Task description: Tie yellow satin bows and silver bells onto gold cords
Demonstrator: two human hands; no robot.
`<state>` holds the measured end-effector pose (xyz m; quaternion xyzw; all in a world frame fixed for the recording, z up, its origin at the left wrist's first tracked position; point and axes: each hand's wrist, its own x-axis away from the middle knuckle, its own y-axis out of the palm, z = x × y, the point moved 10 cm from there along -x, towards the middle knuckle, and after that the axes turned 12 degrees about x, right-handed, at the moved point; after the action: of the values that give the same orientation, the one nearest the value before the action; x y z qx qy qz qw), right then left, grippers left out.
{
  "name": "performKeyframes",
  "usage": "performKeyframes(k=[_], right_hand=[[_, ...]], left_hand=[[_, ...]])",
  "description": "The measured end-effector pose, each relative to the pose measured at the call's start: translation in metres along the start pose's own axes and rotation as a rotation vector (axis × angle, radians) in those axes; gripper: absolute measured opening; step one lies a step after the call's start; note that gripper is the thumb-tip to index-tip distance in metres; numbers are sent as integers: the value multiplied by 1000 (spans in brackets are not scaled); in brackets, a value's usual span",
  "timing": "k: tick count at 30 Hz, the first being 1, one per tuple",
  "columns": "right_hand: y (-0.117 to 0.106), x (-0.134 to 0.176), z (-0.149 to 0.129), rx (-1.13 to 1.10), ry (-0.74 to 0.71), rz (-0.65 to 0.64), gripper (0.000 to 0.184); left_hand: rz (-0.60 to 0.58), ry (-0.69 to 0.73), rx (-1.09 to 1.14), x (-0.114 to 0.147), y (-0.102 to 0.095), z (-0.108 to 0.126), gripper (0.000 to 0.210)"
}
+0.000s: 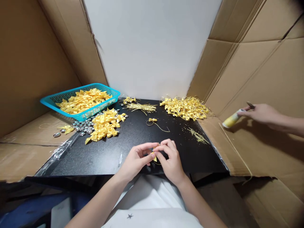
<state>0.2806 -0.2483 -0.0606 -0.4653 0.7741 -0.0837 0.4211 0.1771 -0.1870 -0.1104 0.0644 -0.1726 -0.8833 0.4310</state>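
Close to the table's front edge, my left hand and my right hand meet with their fingertips pinched together. Between them is a small yellow ribbon bow, mostly covered by the fingers, and a thin cord hangs beneath it. Just beyond my hands lies a finished-looking bow with a looped gold cord. A pile of yellow ribbon bows rests to the left, beside several shiny silver bells or beads.
A turquoise basket full of yellow bows stands at back left. Cut gold cords lie at the back, near a heap of corded bows. More cords lie at right. Another person's hand holds a yellow-and-white cylinder by the cardboard wall.
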Motion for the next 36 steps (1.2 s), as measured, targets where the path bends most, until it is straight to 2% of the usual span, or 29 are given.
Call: performKeyframes(k=[7, 10, 16, 19, 24, 27, 31, 34, 36], right_hand=[[3, -6, -11, 31, -51, -62, 16], [-2, -17, -19, 12, -85, -54, 14], [-10, -68, -23, 5, -151, -72, 10], [-9, -96, -11, -10, -148, -91, 7], [3, -113, 22, -103, -137, -118, 8], [14, -107, 37, -109, -132, -136, 8], [20, -100, 36, -106, -159, -105, 10], [6, -108, 36, -274, -120, -34, 19], [-17, -118, 45, -409, -48, 70, 23]], left_hand=[[-66, -23, -77, -6, 3, 3, 40], [-106, -35, -124, -12, 6, 15, 40], [-148, 41, -105, -47, 9, 61, 37], [-186, 41, -83, -72, 12, 71, 35], [-144, -28, 65, -99, 2, 55, 39], [-123, -84, 105, -102, -5, 39, 40], [-136, -63, 58, -98, -8, 34, 40], [-153, -90, -63, -96, -8, 28, 43], [-169, -126, -154, -95, -9, 23, 46]])
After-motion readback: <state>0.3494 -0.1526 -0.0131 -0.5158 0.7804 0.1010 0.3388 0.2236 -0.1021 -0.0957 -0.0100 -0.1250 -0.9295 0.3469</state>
